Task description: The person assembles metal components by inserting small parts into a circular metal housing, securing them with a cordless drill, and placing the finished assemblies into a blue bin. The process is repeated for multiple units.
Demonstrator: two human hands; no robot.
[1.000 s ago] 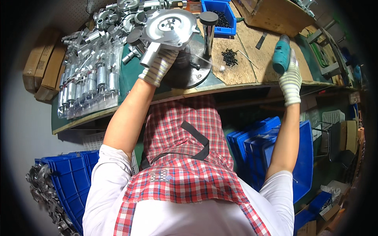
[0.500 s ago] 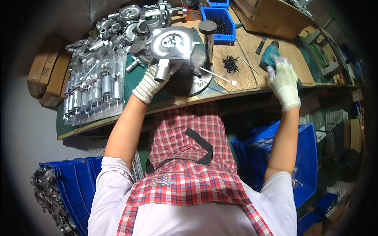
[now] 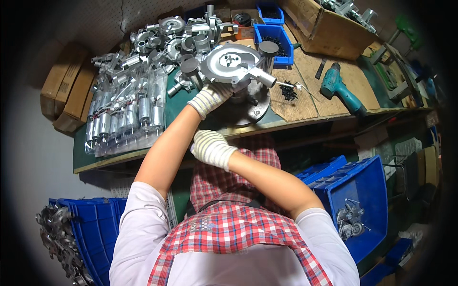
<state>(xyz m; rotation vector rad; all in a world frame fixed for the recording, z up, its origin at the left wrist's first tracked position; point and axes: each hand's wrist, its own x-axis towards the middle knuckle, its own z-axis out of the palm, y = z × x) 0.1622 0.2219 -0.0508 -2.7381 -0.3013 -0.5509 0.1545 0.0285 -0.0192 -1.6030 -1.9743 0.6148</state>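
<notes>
A round silver metal housing (image 3: 217,66) with a short pipe outlet sits over a dark fixture with a round base plate (image 3: 241,117). Around the housing's near underside, my left hand (image 3: 212,99) in a striped glove is closed; its fingertips are hidden beneath. The outlet points right and toward me. My right hand (image 3: 213,148), also gloved, is in front of my apron, nearer me than the table edge; its fingers are mostly hidden under the hand. On the right of the bench lies a teal cordless drill (image 3: 346,93), touched by neither hand.
Bagged cylindrical motors (image 3: 112,119) and a heap of metal housings (image 3: 157,45) cover the left bench. Black screws (image 3: 288,91) lie on cardboard near a blue screw bin (image 3: 284,60). A cardboard box (image 3: 329,35) stands behind. Blue crates (image 3: 377,190) stand below on both sides.
My right hand has left the drill and moved left to in front of my apron. The housing has turned, its outlet swinging from pointing toward me to the right, with my left hand on it.
</notes>
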